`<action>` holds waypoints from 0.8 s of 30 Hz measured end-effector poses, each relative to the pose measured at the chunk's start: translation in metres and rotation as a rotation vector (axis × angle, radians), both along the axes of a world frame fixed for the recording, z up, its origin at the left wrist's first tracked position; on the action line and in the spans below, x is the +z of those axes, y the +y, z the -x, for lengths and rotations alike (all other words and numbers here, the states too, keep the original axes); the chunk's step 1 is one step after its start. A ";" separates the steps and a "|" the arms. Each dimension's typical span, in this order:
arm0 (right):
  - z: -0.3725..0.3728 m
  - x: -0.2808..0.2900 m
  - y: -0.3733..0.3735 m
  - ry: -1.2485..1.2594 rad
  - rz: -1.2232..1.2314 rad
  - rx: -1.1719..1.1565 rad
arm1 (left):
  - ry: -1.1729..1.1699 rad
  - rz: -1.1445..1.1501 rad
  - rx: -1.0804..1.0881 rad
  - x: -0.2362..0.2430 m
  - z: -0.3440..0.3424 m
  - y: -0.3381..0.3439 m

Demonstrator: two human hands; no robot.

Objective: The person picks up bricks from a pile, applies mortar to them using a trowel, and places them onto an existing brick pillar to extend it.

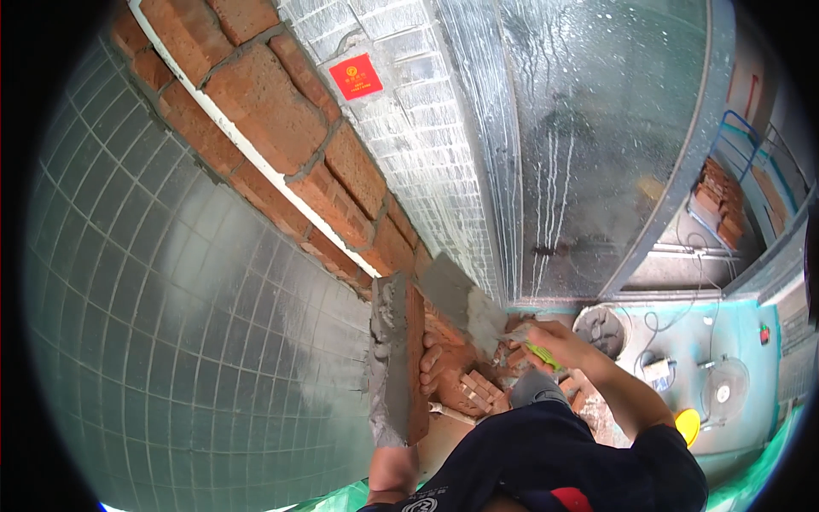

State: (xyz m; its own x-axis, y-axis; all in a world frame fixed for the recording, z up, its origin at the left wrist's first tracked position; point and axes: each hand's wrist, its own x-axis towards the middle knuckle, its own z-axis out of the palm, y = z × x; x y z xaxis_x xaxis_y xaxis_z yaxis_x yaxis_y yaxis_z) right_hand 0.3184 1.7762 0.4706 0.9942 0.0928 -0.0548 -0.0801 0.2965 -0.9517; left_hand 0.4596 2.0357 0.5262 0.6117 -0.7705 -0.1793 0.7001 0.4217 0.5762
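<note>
My left hand grips a red brick upright, its fingers wrapped round the right edge. Thick grey mortar coats the brick's left face. In my right hand, closed round a yellow-green handle, is a trowel whose grey, mortar-smeared blade reaches left toward the brick; its outline is hard to make out. Just beyond the held brick runs a red brick wall with grey mortar joints. A white pipe or strip lies along its length.
Grey tiled wall stands at left, a wet-streaked glass panel at right. Loose bricks lie by my legs. A bucket, a cable and a yellow round object are on the floor; stacked bricks stand farther right.
</note>
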 end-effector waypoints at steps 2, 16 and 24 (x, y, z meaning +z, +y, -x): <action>0.001 -0.006 -0.029 0.031 -0.029 -0.019 | -0.017 -0.059 0.062 0.006 0.001 -0.015; -0.036 0.017 -0.160 0.278 -0.192 0.049 | -0.649 0.173 1.185 0.282 0.006 -0.055; -0.022 0.016 -0.172 -0.067 0.075 -0.011 | -1.348 0.030 1.411 0.530 -0.046 -0.028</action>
State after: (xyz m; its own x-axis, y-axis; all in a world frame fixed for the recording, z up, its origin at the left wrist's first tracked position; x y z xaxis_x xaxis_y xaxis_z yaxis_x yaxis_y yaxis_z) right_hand 0.3401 1.6039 0.4871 0.9968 0.0800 0.0053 -0.0129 0.2250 -0.9743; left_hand 0.5057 2.0076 1.0560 0.3965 0.3217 0.8598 -0.9151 0.2131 0.3423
